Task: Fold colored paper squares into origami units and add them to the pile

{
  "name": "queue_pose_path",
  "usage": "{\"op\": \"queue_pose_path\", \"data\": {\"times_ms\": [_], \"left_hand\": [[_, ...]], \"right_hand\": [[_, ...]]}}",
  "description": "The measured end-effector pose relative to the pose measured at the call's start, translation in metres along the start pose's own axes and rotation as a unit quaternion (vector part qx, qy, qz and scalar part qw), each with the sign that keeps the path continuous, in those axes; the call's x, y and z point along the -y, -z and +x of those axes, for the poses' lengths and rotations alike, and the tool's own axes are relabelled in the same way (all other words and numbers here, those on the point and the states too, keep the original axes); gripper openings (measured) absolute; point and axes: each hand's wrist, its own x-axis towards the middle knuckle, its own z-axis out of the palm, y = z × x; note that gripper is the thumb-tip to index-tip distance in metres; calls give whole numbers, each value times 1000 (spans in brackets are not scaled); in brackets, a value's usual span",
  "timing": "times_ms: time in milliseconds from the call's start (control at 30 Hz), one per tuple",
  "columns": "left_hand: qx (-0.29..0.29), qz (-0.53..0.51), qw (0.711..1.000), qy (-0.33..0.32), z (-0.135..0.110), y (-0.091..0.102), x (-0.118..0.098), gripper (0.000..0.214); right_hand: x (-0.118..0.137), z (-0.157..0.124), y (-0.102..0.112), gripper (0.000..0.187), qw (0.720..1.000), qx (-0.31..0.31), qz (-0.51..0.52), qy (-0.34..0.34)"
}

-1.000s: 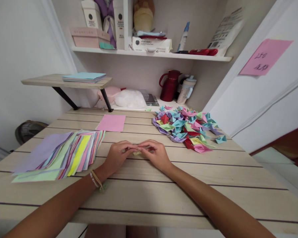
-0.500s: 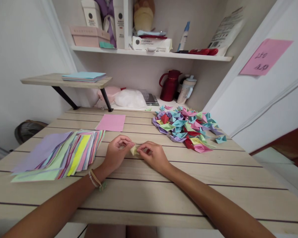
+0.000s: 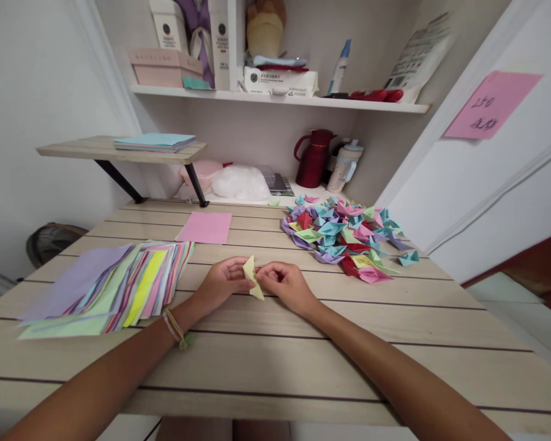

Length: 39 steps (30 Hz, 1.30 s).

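A pale yellow paper boat (image 3: 253, 278) is held between my two hands over the middle of the table, its long shape upright with pointed ends at top and bottom. My left hand (image 3: 223, 280) grips it from the left, thumb toward the near side and fingers curled behind. From the right, my right hand (image 3: 285, 283) pinches the boat's middle with thumb and forefinger. On the right of the table lies a heap of folded paper boats (image 3: 333, 228) in many colours. A fanned stack of coloured paper sheets (image 3: 151, 282) rests to the left.
A single pink sheet (image 3: 206, 228) lies beyond my left hand. A small raised wooden shelf (image 3: 73, 147) stands at the back left, with blue paper (image 3: 153, 141) on it. A red jug (image 3: 316, 159) and a pale bottle (image 3: 344, 166) stand behind the boat heap.
The yellow paper has gone from a small folded piece between the fingertips to a longer, opened boat shape turned upright. Both hands have shifted slightly around it.
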Motion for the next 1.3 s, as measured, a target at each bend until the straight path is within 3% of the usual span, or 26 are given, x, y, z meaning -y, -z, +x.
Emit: {"op": "queue_pose_path", "data": {"times_ms": [133,233,433,667,767,867,967,1033,1167,1300], "left_hand": [[-34,-3,999,22,-2,-3,-1,43],[-82,-10,997,12,-3,-3,-3,37],[-109,-43,993,5,-3,-5,-4,35],[-145,-62,987,10,-1,-2,-5,36],[-154,-77,985,9,1,2,-5,38],[-149,-98,984,7,2,4,-3,45],[-133,-103,986,15,2,5,-3,50],[-118,-88,989,22,1,4,-4,52],[-112,-53,992,28,-2,3,-7,55],[-111,-41,993,27,-2,3,-6,56]], "right_hand": [[1,-1,-4,21,999,4,-23,38],[2,-1,-7,31,999,-6,34,8],[2,-1,-8,35,996,87,11,-33],[-9,2,-4,31,997,33,58,-25],[-10,3,0,35,999,23,43,14],[-6,4,8,23,993,11,-69,93],[0,7,22,18,975,-30,-159,154],[2,11,38,21,962,-97,-192,167],[-2,21,87,26,917,-288,-247,122],[-18,28,132,32,887,-319,-330,62]]}}
